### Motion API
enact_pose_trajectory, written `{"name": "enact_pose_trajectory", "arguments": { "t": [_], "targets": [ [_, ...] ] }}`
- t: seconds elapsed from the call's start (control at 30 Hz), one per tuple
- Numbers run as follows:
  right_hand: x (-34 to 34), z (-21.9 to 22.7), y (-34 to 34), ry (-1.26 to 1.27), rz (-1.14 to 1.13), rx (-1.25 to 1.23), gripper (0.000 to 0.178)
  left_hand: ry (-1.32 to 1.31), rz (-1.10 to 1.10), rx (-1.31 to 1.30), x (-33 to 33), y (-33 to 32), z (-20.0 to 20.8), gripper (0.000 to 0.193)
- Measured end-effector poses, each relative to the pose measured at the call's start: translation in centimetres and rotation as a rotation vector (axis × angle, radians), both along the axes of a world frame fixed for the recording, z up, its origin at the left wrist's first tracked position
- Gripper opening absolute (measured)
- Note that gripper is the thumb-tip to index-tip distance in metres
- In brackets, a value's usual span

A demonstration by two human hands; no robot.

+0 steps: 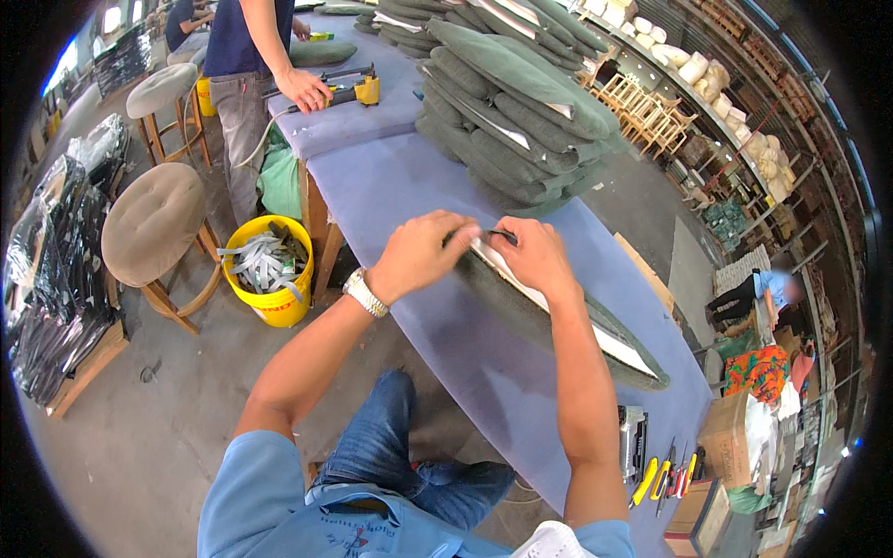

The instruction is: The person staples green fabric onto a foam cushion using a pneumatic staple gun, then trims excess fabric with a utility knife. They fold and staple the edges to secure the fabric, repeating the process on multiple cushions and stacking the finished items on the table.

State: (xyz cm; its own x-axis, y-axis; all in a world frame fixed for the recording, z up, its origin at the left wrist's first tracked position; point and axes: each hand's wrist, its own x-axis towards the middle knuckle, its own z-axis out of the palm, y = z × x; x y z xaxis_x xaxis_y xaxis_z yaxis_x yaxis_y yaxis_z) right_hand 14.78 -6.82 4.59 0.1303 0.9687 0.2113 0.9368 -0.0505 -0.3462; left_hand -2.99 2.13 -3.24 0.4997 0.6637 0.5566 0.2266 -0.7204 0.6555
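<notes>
A long panel padded in dark green fabric (507, 312) stands on its edge on the blue-covered table, its white inner board showing along the upper side. My left hand (423, 251), with a metal-banded watch on the wrist, has its fingers bent around the panel's far end; the fingertips are slightly blurred. Close beside it, my right hand (538, 256) is closed in a pinch at the same end. A small dark piece shows between its thumb and finger, and I cannot tell whether it is the fabric's edge or a separate thing.
Stacked dark green padded panels (521, 116) rise beyond my hands. Another person's hand (305, 90) rests by a yellow nail gun (366, 91). A yellow bucket (279, 307) of scraps and a round stool (153, 223) stand left. Hand tools (662, 479) lie at the table's near right.
</notes>
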Motion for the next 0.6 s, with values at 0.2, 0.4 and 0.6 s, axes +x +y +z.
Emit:
{"name": "enact_pose_trajectory", "arguments": {
  "t": [0.2,0.4,0.6],
  "targets": [
    [0.6,-1.0,-1.2,0.166,0.016,0.144,0.033,0.21,-0.051,0.056,0.3,-1.9,2.8,0.045],
    [0.4,-1.4,-2.2,0.131,0.001,0.141,0.031,0.382,-0.126,0.09,-0.8,-1.0,4.7,0.046],
    [-2.5,-1.5,-2.5,0.069,0.101,0.332,0.023,0.426,-0.088,0.255,-1.3,0.8,3.4,0.04]
  ]
}}
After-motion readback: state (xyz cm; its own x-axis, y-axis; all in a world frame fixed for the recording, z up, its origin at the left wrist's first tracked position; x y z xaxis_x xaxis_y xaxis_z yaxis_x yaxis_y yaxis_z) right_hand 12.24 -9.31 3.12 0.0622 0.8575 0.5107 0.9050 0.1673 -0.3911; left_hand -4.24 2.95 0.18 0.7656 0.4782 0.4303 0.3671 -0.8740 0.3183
